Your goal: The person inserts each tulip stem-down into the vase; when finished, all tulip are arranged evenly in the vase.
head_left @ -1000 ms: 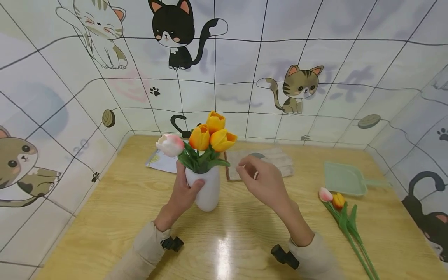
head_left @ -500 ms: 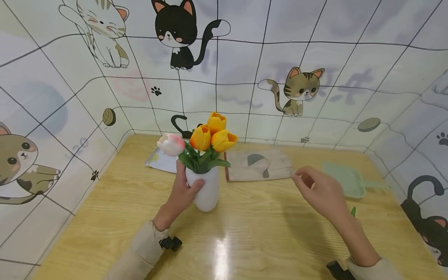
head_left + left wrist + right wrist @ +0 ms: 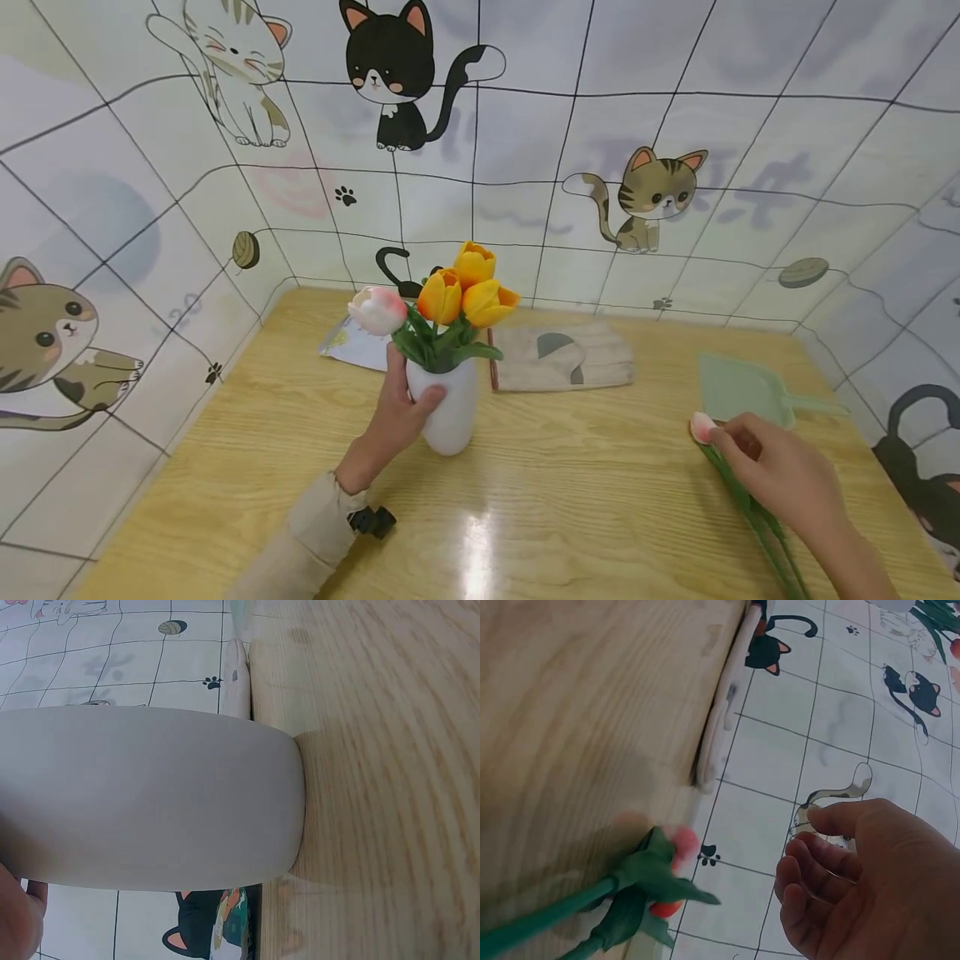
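My left hand (image 3: pixel 393 421) grips a white vase (image 3: pixel 452 417) that holds several artificial tulips: one pink and white tulip (image 3: pixel 378 311) and orange-yellow tulips (image 3: pixel 489 303). In the left wrist view the vase (image 3: pixel 165 799) has its base at the tabletop. My right hand (image 3: pixel 787 475) hovers over two loose tulips on the right, its fingers loosely bent with nothing between them. A pink bloom (image 3: pixel 702 427) shows by its fingertips in the head view, while the other bloom is hidden behind the hand. From the right wrist, the green leaves (image 3: pixel 649 866) appear apart from the fingers.
A beige folded cloth (image 3: pixel 600 358) lies behind the vase to the right. A pale green dustpan-like tray (image 3: pixel 742 387) with a handle is at the far right. A printed packet (image 3: pixel 356 343) sits at the back left. Cat-patterned walls (image 3: pixel 510 142) enclose the wooden table (image 3: pixel 570 508).
My right hand has moved from beside the vase across to the right, over the loose tulips. The left hand keeps its grip on the vase. The head view has shifted slightly.
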Tool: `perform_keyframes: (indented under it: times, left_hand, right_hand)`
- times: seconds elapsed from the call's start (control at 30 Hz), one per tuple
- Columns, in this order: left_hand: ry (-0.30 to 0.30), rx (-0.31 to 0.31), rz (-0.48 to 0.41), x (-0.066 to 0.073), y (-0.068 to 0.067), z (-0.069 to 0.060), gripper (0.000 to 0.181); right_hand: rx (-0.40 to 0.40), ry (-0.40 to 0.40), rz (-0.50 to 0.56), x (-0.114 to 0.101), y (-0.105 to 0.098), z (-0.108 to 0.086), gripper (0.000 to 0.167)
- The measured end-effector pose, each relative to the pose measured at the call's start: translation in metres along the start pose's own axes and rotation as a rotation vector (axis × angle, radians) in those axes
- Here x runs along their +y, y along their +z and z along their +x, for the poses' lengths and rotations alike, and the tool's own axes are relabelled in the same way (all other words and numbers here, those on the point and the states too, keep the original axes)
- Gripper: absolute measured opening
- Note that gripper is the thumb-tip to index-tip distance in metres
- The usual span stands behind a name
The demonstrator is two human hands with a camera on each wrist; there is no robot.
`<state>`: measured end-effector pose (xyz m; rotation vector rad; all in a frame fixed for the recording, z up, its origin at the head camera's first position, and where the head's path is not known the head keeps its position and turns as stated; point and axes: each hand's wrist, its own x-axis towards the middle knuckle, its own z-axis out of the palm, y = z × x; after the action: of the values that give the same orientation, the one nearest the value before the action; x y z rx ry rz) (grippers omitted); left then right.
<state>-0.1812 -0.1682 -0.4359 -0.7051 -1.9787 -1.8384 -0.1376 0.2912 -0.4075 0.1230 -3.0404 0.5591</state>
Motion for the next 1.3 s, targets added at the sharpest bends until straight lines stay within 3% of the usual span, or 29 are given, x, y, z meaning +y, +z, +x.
perform_keyframes:
  times: [0.27, 0.53, 0.83, 1.07, 1.3]
  left_hand:
    - [0.01, 0.005, 0.02, -0.002, 0.001, 0.001, 0.066]
    - [0.013, 0.023, 0.012, -0.002, -0.001, -0.002, 0.065]
    - [0.019, 0.006, 0.017, -0.002, 0.0, -0.001, 0.067]
    - [0.001, 0.003, 0.015, -0.001, -0.001, -0.001, 0.065]
    - [0.02, -0.031, 0.011, 0.004, -0.001, 0.0, 0.076]
  right_hand:
    - [-0.151, 0.079, -0.069, 0.039, -0.001, -0.014, 0.038]
    - [-0.348, 0.15, -0.102, 0.056, 0.013, -0.026, 0.045]
    - [-0.35, 0.146, -0.107, 0.06, 0.024, -0.033, 0.045]
    - [-0.36, 0.125, -0.104, 0.056, 0.025, -0.023, 0.047]
    - [-0.378, 0.147, -0.145, 0.057, 0.026, -0.014, 0.042]
